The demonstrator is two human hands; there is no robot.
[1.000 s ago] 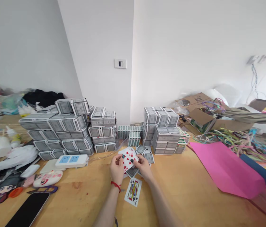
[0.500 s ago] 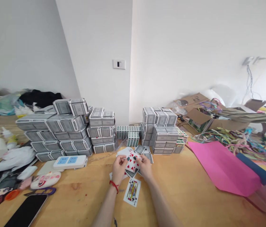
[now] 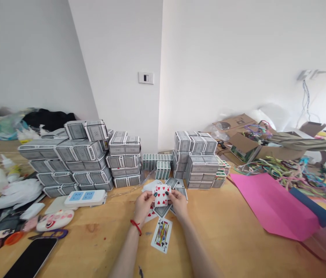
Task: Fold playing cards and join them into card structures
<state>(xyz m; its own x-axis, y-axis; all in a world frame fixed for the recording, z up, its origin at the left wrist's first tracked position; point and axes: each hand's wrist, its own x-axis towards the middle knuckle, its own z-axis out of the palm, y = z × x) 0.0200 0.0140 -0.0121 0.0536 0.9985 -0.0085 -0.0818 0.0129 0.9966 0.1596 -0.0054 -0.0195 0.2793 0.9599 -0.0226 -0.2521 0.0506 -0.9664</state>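
Note:
Both hands hold playing cards (image 3: 161,195) upright above the table, the six of hearts facing me and the corner of another card just behind it at the right. My left hand (image 3: 143,205), below a red string bracelet (image 3: 135,227), pinches the left edge. At the right edge, my right hand (image 3: 179,204) pinches with its thumb in front. Beneath and behind the hands lie loose cards (image 3: 163,211), some face down and some face up. A jack of clubs (image 3: 162,235) lies face up on the table between my forearms.
Blocks built from folded cards (image 3: 78,166) stand stacked at the left, with more card blocks (image 3: 202,170) right of centre. Small green-edged blocks (image 3: 163,170) sit between them. A power strip (image 3: 85,198) and phone (image 3: 31,258) lie left; pink paper (image 3: 275,206) lies right.
The held cards have been turned from a slant to level, and the card behind now lines up closely with the six of hearts. My left hand has shifted slightly left.

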